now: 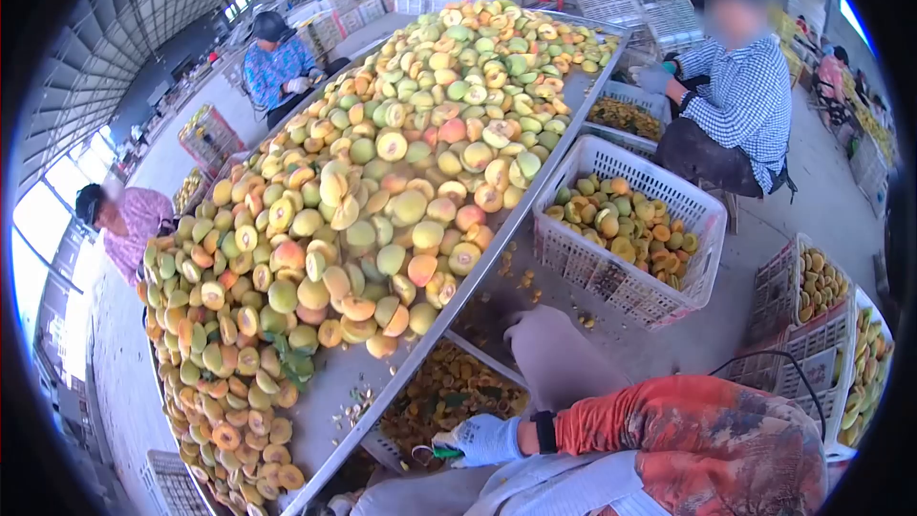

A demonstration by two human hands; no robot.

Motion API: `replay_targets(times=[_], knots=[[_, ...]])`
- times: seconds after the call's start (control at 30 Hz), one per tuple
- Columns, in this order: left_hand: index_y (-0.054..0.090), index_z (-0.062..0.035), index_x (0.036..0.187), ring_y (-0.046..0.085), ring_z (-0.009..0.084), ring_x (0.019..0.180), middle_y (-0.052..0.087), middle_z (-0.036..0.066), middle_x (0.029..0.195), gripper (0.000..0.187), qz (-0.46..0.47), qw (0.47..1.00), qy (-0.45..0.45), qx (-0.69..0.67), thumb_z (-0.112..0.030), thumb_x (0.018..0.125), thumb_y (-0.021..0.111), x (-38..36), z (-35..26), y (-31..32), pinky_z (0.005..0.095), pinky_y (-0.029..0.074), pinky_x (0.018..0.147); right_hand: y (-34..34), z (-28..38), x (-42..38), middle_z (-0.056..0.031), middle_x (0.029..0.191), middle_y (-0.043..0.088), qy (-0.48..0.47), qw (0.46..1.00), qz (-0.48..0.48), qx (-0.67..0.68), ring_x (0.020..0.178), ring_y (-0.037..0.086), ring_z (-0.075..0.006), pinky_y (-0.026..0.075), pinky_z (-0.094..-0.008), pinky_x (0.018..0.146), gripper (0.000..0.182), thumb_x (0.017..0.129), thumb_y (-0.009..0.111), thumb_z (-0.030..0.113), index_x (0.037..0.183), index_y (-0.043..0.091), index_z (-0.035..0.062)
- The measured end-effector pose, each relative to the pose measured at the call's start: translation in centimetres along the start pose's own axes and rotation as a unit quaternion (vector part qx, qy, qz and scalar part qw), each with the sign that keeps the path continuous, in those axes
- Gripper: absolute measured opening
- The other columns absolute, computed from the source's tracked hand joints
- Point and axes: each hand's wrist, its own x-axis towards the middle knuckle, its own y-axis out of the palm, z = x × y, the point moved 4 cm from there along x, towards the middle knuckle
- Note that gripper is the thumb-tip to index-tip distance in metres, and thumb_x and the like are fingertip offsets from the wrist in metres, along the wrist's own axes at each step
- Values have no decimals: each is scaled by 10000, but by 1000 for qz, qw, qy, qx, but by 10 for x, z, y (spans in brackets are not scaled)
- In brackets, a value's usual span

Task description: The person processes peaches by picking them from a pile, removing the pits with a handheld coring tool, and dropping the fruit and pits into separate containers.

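My right hand [485, 440], in a light blue glove, is closed around a small green-handled tool [445, 453] with a thin curved metal end. It is low in the view, over a crate of brownish fruit scraps [454, 387] beside the table edge. A red patterned sleeve with a dark wristband covers that arm. On the metal table [330, 392] lies a large heap of yellow, green and orange apricots [392, 196], many cut in half with pits showing. My left hand cannot be made out.
A white crate of apricots [630, 277] stands on the floor right of the table. A person in a checked shirt [735, 96] sits beyond it. Two other people [277, 67] work along the far side. Crates of fruit [812, 325] are stacked at the right.
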Motion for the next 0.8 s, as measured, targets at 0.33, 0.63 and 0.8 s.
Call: replay_targets(times=[0.33,0.63,0.8], knots=[[528,19,1025,571,279,832,578,168,891,379,141,942,218,212,-294,811,510,202,-34,232,370,464,714,-26,-34,-1,-151,819,589,37,981,-160,106,693,574,-294,455,-358,596,428,716,644,250,1057,490,41],[541,-97,1125,536,274,977,586,114,1028,654,-84,902,246,346,-483,624,705,154,-88,278,409,425,842,-64,-43,-4,-191,942,580,117,981,-93,120,867,563,-325,450,-400,734,394,764,559,334,1018,533,33],[527,-50,1131,540,246,965,575,130,1060,504,0,954,271,130,-180,672,690,141,-91,242,367,438,837,-56,-34,-7,-174,902,583,69,979,-149,123,836,567,-321,457,-389,687,364,773,553,314,1013,519,43]])
